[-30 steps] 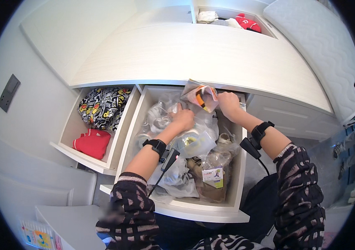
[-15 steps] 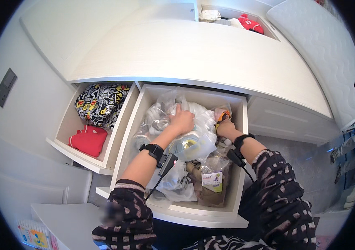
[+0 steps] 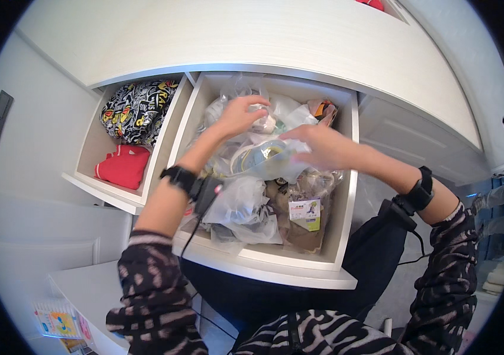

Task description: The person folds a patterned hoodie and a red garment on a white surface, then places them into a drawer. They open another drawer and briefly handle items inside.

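My left hand [image 3: 241,117] hovers over the far left part of an open white drawer [image 3: 346,195], fingers curved and apart, nothing held. Over the drawer's middle right is my right hand [image 3: 326,145], a little blurred, its fingers spread beside a clear bag. That bag holds a light blue and yellow item [image 3: 258,157], perhaps a shoe. Nearer me lie a whitish plastic bag [image 3: 237,204] and a clear bag of brown cloth [image 3: 305,234] with a label card. An orange and black packed item [image 3: 324,110] sits in the far right corner.
On the left, a second open drawer [image 3: 157,142] holds a patterned black bundle [image 3: 138,111] and folded red cloth [image 3: 123,166]. A pale wooden surface [image 3: 234,38] extends behind the drawers. A white cabinet top [image 3: 95,290] stands at lower left, and my knees are against the drawer front.
Both hands have lifted off the drawer's contents. My right hand has let go of the orange and black item and moved nearer the middle. The view has tilted downward.
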`<action>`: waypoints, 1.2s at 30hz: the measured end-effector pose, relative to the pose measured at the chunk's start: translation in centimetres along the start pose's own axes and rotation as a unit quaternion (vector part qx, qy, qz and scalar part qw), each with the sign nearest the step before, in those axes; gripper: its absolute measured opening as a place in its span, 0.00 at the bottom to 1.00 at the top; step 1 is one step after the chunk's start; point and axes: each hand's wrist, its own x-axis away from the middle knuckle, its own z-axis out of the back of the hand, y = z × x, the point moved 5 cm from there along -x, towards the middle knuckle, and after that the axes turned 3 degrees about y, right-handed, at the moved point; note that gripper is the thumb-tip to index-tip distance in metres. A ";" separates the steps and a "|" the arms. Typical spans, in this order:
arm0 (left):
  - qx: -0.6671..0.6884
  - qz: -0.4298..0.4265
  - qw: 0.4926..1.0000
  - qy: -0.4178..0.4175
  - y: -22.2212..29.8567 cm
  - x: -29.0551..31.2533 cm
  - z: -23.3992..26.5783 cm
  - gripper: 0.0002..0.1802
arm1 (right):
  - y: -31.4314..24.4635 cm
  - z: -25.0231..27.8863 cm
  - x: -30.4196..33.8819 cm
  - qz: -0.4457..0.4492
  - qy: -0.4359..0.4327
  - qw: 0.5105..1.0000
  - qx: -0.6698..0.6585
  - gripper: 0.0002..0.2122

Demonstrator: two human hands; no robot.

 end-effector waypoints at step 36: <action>-0.549 0.060 0.803 -0.225 -3.4 20.2 1.2 0.16 | 2.3 -8.7 12.7 0.118 0.064 0.980 0.144 0.15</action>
